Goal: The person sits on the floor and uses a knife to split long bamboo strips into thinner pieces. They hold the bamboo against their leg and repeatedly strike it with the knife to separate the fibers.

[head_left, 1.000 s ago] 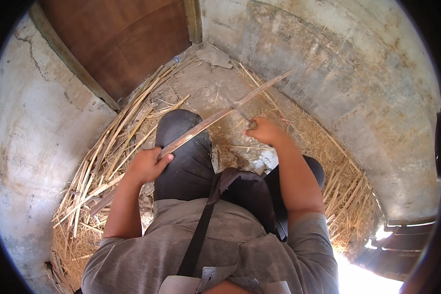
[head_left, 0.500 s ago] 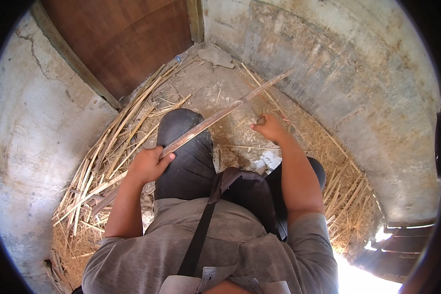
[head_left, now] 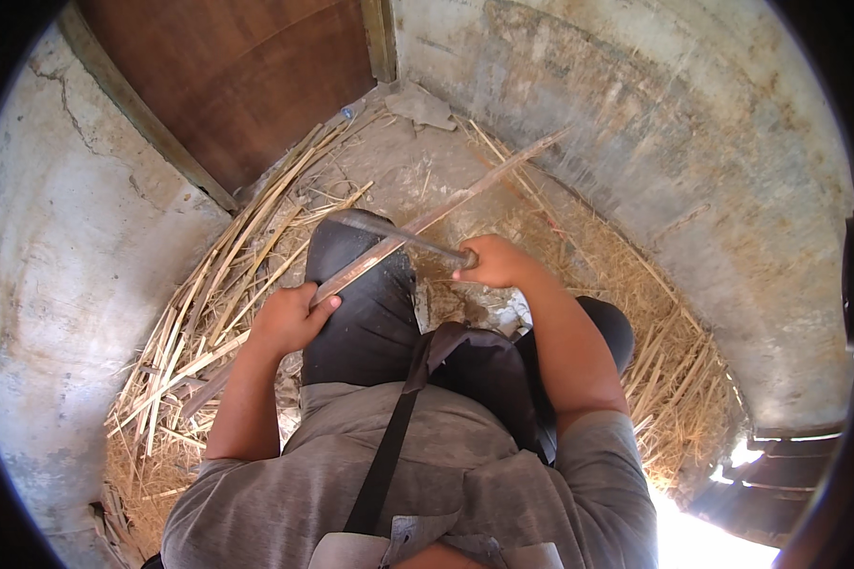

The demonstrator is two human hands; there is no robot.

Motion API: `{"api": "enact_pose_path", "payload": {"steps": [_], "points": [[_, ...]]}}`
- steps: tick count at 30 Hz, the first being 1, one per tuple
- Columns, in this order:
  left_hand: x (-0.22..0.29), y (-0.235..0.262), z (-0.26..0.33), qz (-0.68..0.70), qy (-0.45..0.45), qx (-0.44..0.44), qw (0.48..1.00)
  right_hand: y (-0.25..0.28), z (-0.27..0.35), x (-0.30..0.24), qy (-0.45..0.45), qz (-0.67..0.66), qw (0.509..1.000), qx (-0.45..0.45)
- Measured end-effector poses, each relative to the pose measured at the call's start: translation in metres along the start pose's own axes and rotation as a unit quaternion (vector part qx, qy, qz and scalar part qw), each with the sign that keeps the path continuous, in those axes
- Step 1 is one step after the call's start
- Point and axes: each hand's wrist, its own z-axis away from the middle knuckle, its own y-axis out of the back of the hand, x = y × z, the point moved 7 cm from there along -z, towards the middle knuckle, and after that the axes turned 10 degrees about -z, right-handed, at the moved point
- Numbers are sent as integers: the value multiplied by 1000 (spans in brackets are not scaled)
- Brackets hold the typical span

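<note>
My left hand (head_left: 292,319) is closed round the near end of a long, brown bamboo slat (head_left: 451,205). The slat runs over my left knee and slants up toward the far right. Gripped in my right hand (head_left: 496,263) is a knife (head_left: 425,243), its handle end in my fist and its long blade pointing left. Motion smears the blade, which crosses the slat near my knee; whether the two touch I cannot tell.
Split bamboo strips (head_left: 188,313) lie in a heap on the left. Shavings and more strips (head_left: 678,379) cover the floor at right. Stained walls (head_left: 655,123) curve round me, with a brown door panel (head_left: 228,76) at the far left. A flat stone (head_left: 421,108) lies far ahead.
My right hand has come left and slightly nearer, and the knife blade now shows across the slat. My left hand and the slat have hardly moved.
</note>
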Motion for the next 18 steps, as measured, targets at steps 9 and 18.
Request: {"api": "enact_pose_path", "payload": {"steps": [9,18], "points": [[1,1,-1,-7,-2,1,1000,47,18,67,-178,-93,964,172],[2,2,-1,-1,4,-3,1000,-10,-4,5,-6,-4,1000,23]]}}
